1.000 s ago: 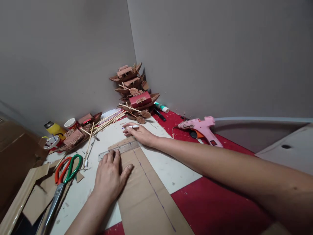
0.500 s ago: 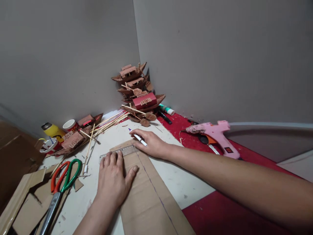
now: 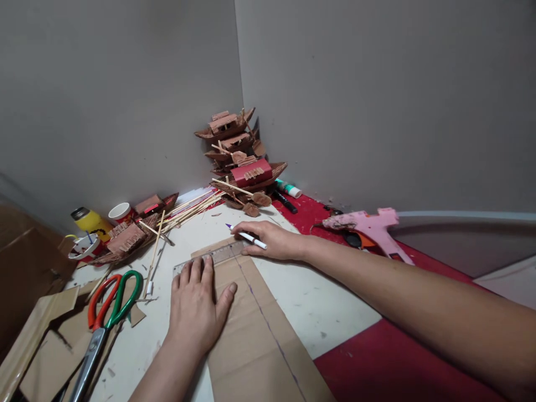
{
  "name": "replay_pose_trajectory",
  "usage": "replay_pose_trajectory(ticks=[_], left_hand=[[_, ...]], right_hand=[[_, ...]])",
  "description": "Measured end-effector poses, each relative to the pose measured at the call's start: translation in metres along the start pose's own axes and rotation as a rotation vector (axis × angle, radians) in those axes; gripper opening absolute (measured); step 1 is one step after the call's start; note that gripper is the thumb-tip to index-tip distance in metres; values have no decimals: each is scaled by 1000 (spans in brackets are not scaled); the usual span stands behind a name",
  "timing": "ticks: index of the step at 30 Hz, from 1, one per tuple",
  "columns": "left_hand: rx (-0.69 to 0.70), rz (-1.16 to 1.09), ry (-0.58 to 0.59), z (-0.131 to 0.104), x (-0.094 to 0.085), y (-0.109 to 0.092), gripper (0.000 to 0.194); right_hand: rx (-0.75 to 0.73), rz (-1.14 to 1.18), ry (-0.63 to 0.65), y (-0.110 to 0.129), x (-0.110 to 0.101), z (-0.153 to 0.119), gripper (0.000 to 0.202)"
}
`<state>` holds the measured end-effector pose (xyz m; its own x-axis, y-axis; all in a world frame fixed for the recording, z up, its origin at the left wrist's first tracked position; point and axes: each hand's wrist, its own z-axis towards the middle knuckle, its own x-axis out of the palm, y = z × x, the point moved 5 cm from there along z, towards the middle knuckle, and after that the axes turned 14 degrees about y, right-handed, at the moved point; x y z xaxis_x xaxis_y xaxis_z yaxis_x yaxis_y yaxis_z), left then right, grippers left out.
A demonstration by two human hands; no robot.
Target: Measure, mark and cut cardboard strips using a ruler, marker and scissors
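Note:
A long strip of brown cardboard [image 3: 247,335] lies on the white tabletop, with a purple line drawn along its length. Across its far end rests a clear ruler [image 3: 221,254]. My left hand [image 3: 199,304] lies flat, fingers spread, on the ruler's near edge and the cardboard. At the ruler's right end, my right hand [image 3: 272,240] holds a white pen [image 3: 253,240] with a purple tip, pinched between thumb and fingers. The pen points left and its tip is off the cardboard.
Scissors [image 3: 111,312] with red and green handles lie at left over cardboard scraps [image 3: 46,346]. Thin wooden sticks [image 3: 188,215] and model boats [image 3: 251,173] stand at the back. A pink glue gun [image 3: 377,226] rests at right, and a yellow bottle [image 3: 90,223] at far left.
My right hand has shifted slightly right with the pen, away from the ruler's end. My left hand stays on the ruler. The whole view has moved a little.

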<state>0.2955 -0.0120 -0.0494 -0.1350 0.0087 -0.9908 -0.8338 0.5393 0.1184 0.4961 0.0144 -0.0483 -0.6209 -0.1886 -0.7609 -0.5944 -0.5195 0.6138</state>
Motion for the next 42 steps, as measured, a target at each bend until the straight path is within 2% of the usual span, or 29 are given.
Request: replay_pose_trajectory(ticks=[12, 18, 23, 42], left_hand=[[40, 15, -52, -3, -2, -2, 62], [69, 46, -88, -5, -3, -2, 61], [72, 59, -72, -5, -2, -3, 61], [88, 85, -92, -5, 1, -5, 65]], right_hand=[[70, -10, -59, -11, -2, 2, 36], [72, -33, -47, -10, -4, 3, 33], [79, -53, -23, -9, -4, 3, 28], [88, -57, -11, -10, -4, 2, 29]])
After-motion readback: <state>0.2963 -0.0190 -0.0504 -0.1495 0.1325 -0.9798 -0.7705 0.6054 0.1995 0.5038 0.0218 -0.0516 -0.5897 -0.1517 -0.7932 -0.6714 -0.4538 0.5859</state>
